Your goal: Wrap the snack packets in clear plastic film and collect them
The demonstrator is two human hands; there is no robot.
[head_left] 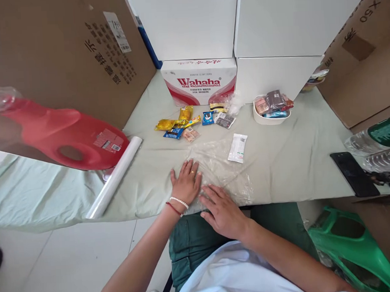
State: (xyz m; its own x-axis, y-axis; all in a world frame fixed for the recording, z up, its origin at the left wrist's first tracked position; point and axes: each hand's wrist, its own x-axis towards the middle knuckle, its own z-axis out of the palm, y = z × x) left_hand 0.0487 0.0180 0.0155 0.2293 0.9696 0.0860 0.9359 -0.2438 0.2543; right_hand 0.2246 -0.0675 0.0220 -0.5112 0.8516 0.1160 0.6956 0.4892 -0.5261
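Note:
A sheet of clear plastic wrap (pixel 215 162) lies spread on the cloth-covered table in front of me. My left hand (pixel 186 181) rests flat on its left side, fingers stretched out and holding nothing. At the wrap's near edge, my right hand (pixel 222 210) lies with its fingers apart, also with nothing in it. On the far right part of the wrap sits a white packet (pixel 237 148) with small print. Beyond the wrap are several small snack packets, among them yellow ones (pixel 166 124), a blue one (pixel 208 118) and a grey one (pixel 225 120).
To the left, a white roll (pixel 114 178) lies beside a red detergent bottle (pixel 73 135). A white bowl (pixel 268 120) of packets stands back right. At the right edge are a phone (pixel 354 174) and plastic bottles (pixel 384 134). Boxes, including a Wahaha carton (pixel 200 82), border the table.

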